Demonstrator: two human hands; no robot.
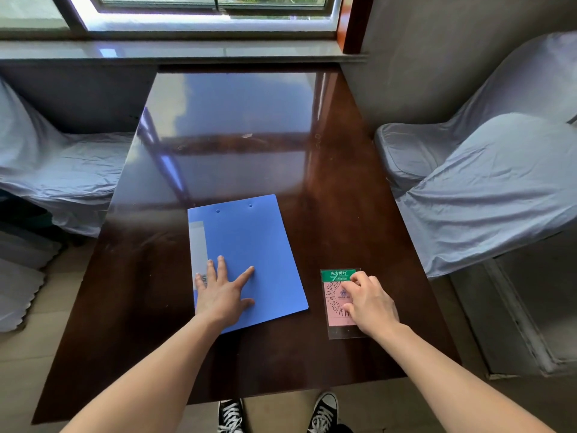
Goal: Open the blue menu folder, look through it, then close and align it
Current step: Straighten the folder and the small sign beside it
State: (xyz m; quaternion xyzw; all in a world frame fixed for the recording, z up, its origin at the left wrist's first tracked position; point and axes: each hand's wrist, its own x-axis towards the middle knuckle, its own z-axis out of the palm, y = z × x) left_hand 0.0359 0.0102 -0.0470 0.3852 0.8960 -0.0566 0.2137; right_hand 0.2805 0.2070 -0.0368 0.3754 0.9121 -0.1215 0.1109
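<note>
closed blue menu folder (pixel 249 254) is pinned by the flat, spread left hand (pixel 223 295); right hand (pixel 368 304), lower right, bent-fingered on qr card (pixel 333 295) (grip unclear), is best freed for lifting the cover.

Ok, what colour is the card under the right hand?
The card is pink with a green top band and dark QR-style print; head view.
</note>
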